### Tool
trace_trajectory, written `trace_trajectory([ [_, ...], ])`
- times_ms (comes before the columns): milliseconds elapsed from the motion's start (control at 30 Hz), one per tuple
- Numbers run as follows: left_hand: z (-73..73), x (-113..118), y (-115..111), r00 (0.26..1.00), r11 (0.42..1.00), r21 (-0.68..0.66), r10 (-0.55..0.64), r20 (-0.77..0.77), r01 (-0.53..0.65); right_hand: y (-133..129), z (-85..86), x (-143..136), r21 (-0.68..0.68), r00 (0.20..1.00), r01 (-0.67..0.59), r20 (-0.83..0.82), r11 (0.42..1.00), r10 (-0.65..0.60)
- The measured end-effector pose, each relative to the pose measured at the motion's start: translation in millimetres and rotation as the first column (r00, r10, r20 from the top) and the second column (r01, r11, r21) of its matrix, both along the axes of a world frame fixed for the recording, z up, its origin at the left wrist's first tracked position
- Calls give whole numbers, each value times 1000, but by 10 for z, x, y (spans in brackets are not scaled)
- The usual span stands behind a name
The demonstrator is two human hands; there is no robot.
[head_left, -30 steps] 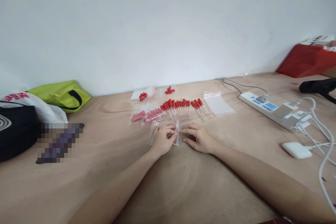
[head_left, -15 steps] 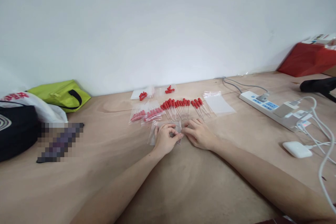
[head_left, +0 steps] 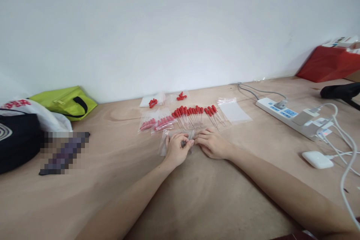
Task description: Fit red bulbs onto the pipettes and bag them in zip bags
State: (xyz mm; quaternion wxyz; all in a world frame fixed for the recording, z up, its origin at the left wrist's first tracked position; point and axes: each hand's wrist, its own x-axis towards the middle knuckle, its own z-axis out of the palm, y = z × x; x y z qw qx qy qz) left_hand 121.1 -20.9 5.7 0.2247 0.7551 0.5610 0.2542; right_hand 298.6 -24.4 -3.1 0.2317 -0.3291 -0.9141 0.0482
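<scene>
A clear zip bag (head_left: 162,147) lies on the table under my left hand (head_left: 177,149), whose thumb and fingers are pinched on its right edge. My right hand (head_left: 211,144) is closed at that same edge, its fingertips close to my left thumb. Just beyond my hands lie several droppers with red rubber bulbs (head_left: 191,111) and thin clear stems, bulbs pointing away from me. A smaller group of droppers (head_left: 213,111) sits to their right. To the left are filled clear bags (head_left: 166,120) with red bulbs inside.
Loose red bulbs (head_left: 153,103) lie on bags at the back. A flat clear bag (head_left: 234,111) is right of the droppers. Farther right are a power strip (head_left: 270,108), a white charger case (head_left: 317,159) and cables. A yellow-green bag (head_left: 60,101) and a black bag (head_left: 19,138) stand left.
My hands stay at the zip bag's right edge. My left thumb has drawn in slightly, and my right fingers have shifted a little. Nothing else has visibly moved.
</scene>
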Motion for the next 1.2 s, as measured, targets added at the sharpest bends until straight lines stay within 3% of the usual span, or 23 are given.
trace_trajectory([
  [133,59,-87,16,996,997,-3,-72,-56,72,-19,57,17,-60,1000,-14,-1,998,14],
  [267,104,-349,91,898,922,3,-378,-225,388,-20,65,46,-38,997,-73,15,997,74],
  [333,95,-467,121,837,888,-17,-439,-326,459,-13,45,60,-11,994,-104,17,995,104],
  [567,24,-521,110,786,892,-48,-421,-452,450,-26,9,16,-10,991,-132,-20,991,131],
  [900,53,-517,104,806,891,-37,-426,-410,452,18,-40,59,-89,971,-236,-2,968,237],
  [1200,48,-618,153,785,864,-52,-480,-392,502,-6,77,94,-138,960,-261,63,955,272],
])
